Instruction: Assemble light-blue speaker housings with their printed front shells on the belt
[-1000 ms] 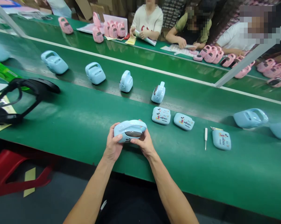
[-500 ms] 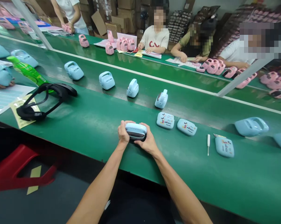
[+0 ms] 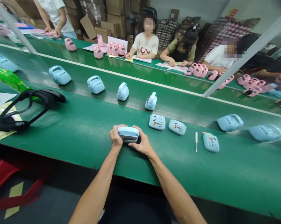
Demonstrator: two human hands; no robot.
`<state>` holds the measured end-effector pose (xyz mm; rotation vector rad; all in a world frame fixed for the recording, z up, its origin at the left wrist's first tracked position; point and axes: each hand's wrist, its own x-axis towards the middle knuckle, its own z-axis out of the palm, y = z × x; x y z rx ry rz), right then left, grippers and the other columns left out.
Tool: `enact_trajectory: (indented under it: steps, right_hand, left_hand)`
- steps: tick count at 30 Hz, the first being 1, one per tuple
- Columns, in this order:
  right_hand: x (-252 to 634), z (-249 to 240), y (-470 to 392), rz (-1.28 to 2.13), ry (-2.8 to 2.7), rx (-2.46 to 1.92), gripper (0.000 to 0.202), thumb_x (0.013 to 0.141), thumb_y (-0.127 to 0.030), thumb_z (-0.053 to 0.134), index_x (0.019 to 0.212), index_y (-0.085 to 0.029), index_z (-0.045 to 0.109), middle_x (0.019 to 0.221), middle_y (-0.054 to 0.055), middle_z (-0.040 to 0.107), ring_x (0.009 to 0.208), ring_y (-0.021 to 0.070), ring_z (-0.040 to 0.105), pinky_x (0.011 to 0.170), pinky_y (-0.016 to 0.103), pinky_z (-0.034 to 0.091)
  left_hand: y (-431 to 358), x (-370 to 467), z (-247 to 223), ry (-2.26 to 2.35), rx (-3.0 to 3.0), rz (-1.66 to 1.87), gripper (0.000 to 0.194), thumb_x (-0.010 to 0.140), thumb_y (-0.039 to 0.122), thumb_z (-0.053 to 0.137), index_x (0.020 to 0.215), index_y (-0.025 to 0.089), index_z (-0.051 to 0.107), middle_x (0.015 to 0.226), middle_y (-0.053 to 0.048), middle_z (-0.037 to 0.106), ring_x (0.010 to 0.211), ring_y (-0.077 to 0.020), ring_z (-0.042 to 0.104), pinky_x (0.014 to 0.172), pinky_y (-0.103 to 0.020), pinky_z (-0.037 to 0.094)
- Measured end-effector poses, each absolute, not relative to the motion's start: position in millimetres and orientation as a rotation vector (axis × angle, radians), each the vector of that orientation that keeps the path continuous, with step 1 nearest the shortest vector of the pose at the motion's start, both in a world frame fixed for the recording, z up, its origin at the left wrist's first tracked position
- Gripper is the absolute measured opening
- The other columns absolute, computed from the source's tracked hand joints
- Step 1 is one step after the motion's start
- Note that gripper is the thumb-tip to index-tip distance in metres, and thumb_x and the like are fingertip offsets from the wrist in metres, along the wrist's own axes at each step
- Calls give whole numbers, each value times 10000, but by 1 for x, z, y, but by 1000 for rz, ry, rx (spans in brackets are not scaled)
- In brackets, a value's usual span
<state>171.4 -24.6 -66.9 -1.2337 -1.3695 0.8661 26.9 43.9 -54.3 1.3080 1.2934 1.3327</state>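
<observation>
Both my hands hold a rounded light-blue plastic case [image 3: 128,131] with a dark panel along its side, low over the green bench. My left hand [image 3: 115,137] wraps round its left end. The fingers and thumb of my right hand [image 3: 143,142] grip the right end; its underside is hidden. Just to the right lie two flat light-blue cases with Mickey prints, a nearer one [image 3: 157,122] and a farther one [image 3: 177,127]. Beyond them are a white-handled screwdriver [image 3: 196,141] and another printed case [image 3: 211,142].
Light-blue handled cases [image 3: 96,84] stand in a row on the darker strip behind my hands. A black head strap [image 3: 41,105] and a green bottle [image 3: 10,77] lie at left. Across the bench, several people sit or stand near pink handled cases [image 3: 114,49]. A red chair [image 3: 2,175] is lower left.
My view has turned slightly to the right, so the bench things appear farther left. Both hands keep their grip on the light-blue case, with little visible change in its pose.
</observation>
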Motion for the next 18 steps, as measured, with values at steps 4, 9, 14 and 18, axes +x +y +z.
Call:
enact_trajectory:
  steps: [4, 9, 14, 18]
  right_hand:
    - [167, -54, -21, 774, -1411, -1313, 807, 583, -496, 897, 1283, -222, 603, 1253, 96, 698, 1140, 300, 664, 1046, 452, 500]
    - [210, -27, -14, 728, -1350, -1328, 824, 517, -495, 931, 1215, -224, 588, 1121, 53, 716, 1015, 267, 688, 943, 410, 547]
    - [324, -2, 13, 566, -947, -1498, 807, 511, -387, 929, 1181, -205, 518, 1193, 75, 702, 1111, 268, 671, 945, 380, 539]
    - [402, 6, 42, 294, -658, -1941, 726, 576, -372, 885, 1149, -190, 478, 1218, 144, 681, 1124, 281, 655, 945, 370, 506]
  left_hand:
    - [48, 23, -49, 1140, 1202, 1262, 614, 890, 635, 347, 758, 169, 725, 766, -103, 753, 722, -254, 695, 679, -357, 540]
    - [61, 5, -47, 939, 1122, 1263, 527, 857, 647, 523, 1056, 186, 683, 1169, -134, 740, 1068, -294, 707, 903, -421, 570]
    - [69, -7, -61, 1142, 1302, 1183, 470, 706, 601, 700, 955, 203, 674, 979, -102, 767, 1002, -325, 726, 989, -504, 548]
    - [70, -5, -63, 1264, 1496, 1001, 411, 647, 590, 694, 878, 249, 703, 916, -75, 790, 968, -347, 742, 983, -501, 552]
